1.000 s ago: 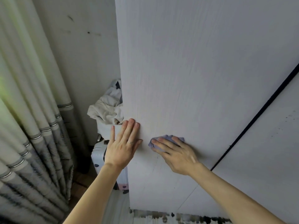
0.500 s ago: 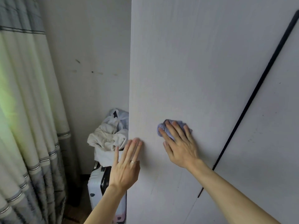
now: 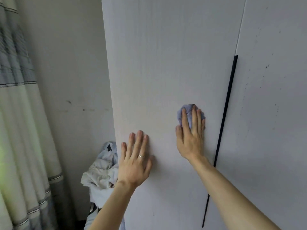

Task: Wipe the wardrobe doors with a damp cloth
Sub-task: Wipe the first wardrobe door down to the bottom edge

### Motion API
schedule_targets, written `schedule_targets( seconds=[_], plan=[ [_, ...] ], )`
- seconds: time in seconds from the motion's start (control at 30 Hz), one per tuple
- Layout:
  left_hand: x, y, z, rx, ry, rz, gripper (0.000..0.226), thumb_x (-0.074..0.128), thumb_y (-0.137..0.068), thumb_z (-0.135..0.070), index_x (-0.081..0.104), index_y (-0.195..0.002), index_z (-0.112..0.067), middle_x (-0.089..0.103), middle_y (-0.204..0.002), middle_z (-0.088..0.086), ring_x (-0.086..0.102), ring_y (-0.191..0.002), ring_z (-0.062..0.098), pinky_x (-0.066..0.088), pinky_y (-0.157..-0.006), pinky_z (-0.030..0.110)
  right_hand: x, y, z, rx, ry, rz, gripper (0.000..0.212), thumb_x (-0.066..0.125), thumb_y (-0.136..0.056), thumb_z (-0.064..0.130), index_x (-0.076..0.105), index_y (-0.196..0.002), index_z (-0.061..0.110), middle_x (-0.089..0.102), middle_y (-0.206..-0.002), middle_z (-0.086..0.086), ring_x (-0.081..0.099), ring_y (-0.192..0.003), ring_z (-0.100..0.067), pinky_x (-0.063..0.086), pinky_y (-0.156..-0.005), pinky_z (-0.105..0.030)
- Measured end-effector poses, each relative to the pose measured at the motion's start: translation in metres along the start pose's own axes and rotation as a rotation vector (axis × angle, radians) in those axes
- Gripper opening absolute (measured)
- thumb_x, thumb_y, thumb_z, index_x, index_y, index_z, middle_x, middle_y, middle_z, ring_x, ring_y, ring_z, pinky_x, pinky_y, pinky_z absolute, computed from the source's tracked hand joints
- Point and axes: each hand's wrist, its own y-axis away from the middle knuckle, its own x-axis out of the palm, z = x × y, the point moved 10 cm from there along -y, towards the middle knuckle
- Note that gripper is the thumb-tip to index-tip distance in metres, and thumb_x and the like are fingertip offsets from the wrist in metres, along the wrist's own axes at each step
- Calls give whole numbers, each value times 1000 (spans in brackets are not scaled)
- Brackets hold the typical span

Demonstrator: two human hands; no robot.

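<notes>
Two bare hands are flat against the white, faintly wood-grained wardrobe door panel (image 3: pixel 166 63). The right hand (image 3: pixel 191 140) presses a crumpled lavender-blue cloth (image 3: pixel 180 113) onto the panel. The right fingers (image 3: pixel 194 120) lie nearly straight and slightly spread over the cloth, pointing up, not curled round it. The cloth sits directly beneath these fingers, and its edges show past the fingertips and on both sides of them. The left hand (image 3: pixel 134 163) rests palm-down on the same panel, lower than the right fingers and to their left. The left fingers (image 3: pixel 138 143) are straight, close together and hold nothing; a thin silver ring (image 3: pixel 141 156) is on one of them. A narrow black vertical handle strip (image 3: pixel 227 105) runs just right of the right fingers, along the panel's edge. Beyond it is a second white door panel (image 3: pixel 274 113) carrying small dark specks. Left of the left fingers, past the panel's edge, are a scuffed pale wall (image 3: pixel 74 63), a heap of white crumpled fabric (image 3: pixel 99 175) and, farthest out, a pale pleated curtain with grey stripes (image 3: pixel 21 113).
</notes>
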Motion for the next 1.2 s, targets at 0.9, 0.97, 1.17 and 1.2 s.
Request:
schedule_targets(
  seconds=[0.9, 0.97, 1.17, 1.2],
  plan=[
    [187, 177, -6, -101, 50, 18, 73, 18, -102, -61, 1, -161, -21, -7, -168, -4, -8, -155, 22, -8, -120, 50, 76, 311, -119, 39, 40, 211, 78, 43, -99, 45, 7, -159, 10, -9, -166, -15, 1, -154, -35, 9, -125, -48],
    [200, 180, -7, -113, 75, -42, 75, 20, -101, -61, -4, -161, -22, -12, -168, -5, -13, -154, 22, -12, -120, 50, 80, 322, -124, 15, 28, 171, 77, 40, -100, 46, 4, -160, 15, -9, -166, -14, 1, -154, -35, 6, -125, -46],
    [215, 195, -8, -100, 59, -183, 77, 34, -100, -45, -6, -160, -21, -16, -166, -7, -16, -153, 20, -13, -120, 52, 101, 391, -128, -2, -21, 182, 76, 43, -98, 46, 10, -159, 13, -5, -167, -13, 5, -153, -37, 9, -123, -51],
    [215, 199, -6, -100, 55, -202, 75, 35, -100, -44, -5, -160, -21, -13, -167, -6, -15, -154, 20, -11, -120, 55, 103, 400, -126, -2, -26, 186, 77, 43, -98, 46, 9, -160, 15, -3, -166, -15, 6, -153, -38, 8, -123, -52]
  ],
)
